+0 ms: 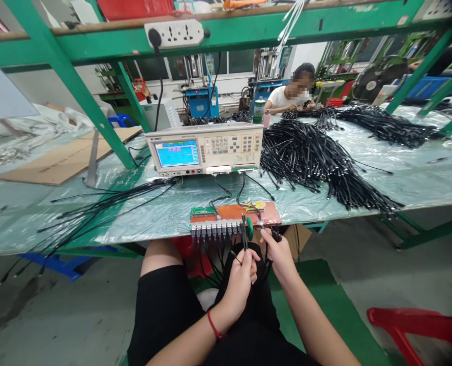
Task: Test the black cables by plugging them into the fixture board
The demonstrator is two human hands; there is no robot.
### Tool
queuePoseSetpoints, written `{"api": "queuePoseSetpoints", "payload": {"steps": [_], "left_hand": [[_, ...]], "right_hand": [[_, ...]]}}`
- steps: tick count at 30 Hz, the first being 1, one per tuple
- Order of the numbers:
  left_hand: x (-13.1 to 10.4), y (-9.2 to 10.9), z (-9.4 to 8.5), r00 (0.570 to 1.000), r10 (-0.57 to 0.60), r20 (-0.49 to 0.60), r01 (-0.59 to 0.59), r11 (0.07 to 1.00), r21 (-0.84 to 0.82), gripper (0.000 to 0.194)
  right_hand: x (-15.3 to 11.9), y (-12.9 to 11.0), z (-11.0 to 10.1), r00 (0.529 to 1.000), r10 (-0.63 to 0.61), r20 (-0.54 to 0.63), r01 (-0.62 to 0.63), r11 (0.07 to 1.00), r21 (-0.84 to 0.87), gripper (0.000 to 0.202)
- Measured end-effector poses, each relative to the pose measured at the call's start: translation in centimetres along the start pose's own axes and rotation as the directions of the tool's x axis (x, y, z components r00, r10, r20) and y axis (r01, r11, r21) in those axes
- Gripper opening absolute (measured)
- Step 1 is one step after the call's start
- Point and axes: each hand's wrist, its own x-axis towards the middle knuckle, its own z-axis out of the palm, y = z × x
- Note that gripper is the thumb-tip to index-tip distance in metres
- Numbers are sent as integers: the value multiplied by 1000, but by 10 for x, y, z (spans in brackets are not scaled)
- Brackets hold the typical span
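In front of the cable tester (214,152), an orange test board (231,211) is set at the table edge, with black connectors (215,230) lined along its near side. Before the tester's right half, a black cable (244,231) is pinched upright in the closed fingers of the left hand (244,269). Before the tester's right end, black cable ends (276,234) are gripped in the right hand (279,253); what is touched by its fingertips cannot be told. Right of the tester, a cable pile (309,157) is heaped.
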Motion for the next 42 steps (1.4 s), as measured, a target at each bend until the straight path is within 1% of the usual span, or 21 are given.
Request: {"api": "queuePoseSetpoints", "payload": {"steps": [3,7,11,15,20,30,42], "left_hand": [[-1,3,0,1000,1,3,-1,1000,4,56],[-2,3,-1,1000,-4,3,4,1000,-4,54],[0,-1,-3,1000,-17,7,17,1000,-9,54],[0,-2,-2,1000,-20,8,20,1000,-5,55],[0,0,-2,1000,-22,3,22,1000,-4,56],[0,0,-2,1000,-21,-4,21,1000,9,57],[2,-3,-3,1000,-23,3,23,1000,-6,59]], "right_hand": [[-1,-1,3,999,30,-15,-30,999,44,50],[-6,0,1,1000,13,10,-14,996,88,46],[-8,5,-6,997,-23,70,16,994,105,55],[-2,10,-11,995,-33,98,25,996,82,50],[4,13,-9,993,-30,118,26,999,32,55],[5,16,-9,993,-44,108,41,999,29,58],[8,16,-10,988,-57,146,53,998,33,53]]}}
